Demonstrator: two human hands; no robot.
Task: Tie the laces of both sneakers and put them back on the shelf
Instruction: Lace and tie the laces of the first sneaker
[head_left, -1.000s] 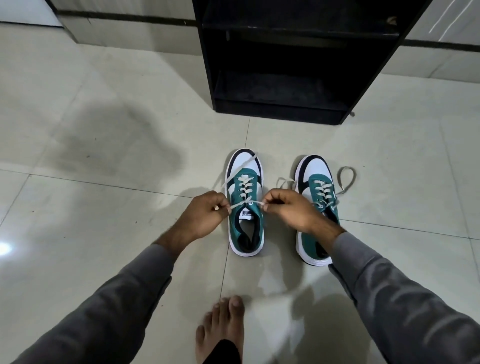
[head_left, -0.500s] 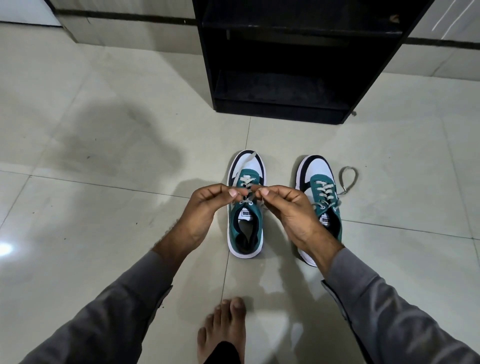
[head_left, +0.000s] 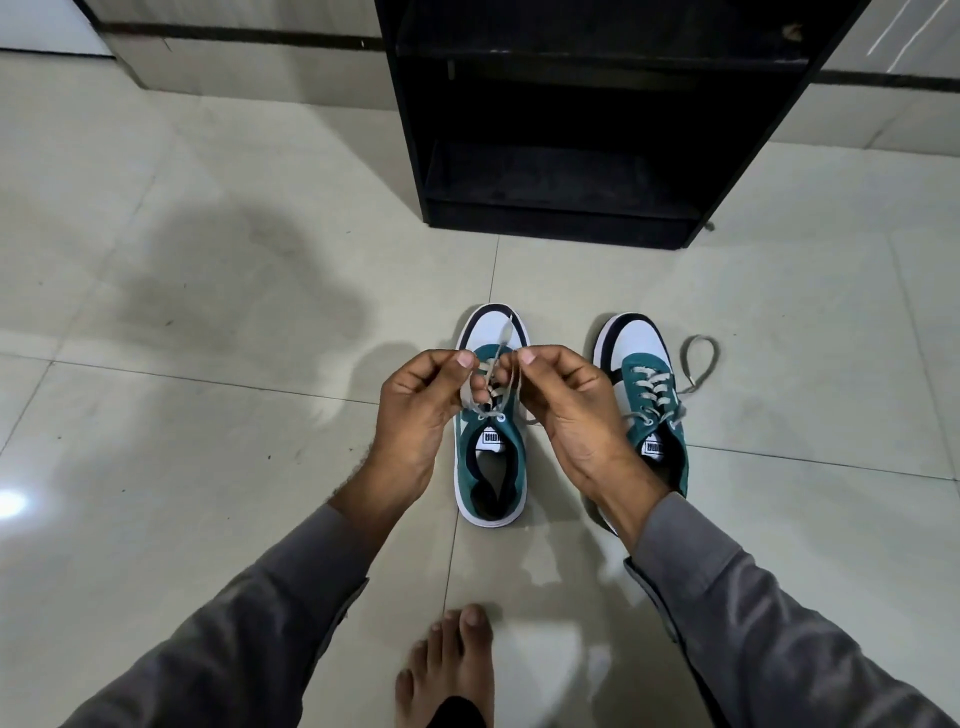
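Two green, white and black sneakers stand side by side on the tiled floor, toes toward the shelf. Over the left sneaker (head_left: 491, 467), my left hand (head_left: 421, 410) and my right hand (head_left: 569, 410) each pinch a strand of its grey laces (head_left: 493, 371), holding the strands up close together above the eyelets. The right sneaker (head_left: 647, 389) is partly hidden behind my right wrist; its lace (head_left: 698, 361) lies loose in a loop on the floor to its right.
A black open shelf (head_left: 561, 218) stands on the floor just beyond the sneakers, its lower compartment dark. My bare foot (head_left: 452, 670) rests at the bottom centre. Pale floor tiles (head_left: 208, 467) spread to the left and right.
My hands went from pulling the lace strands apart sideways to coming together and rising above the left sneaker, holding the strands up near each other.
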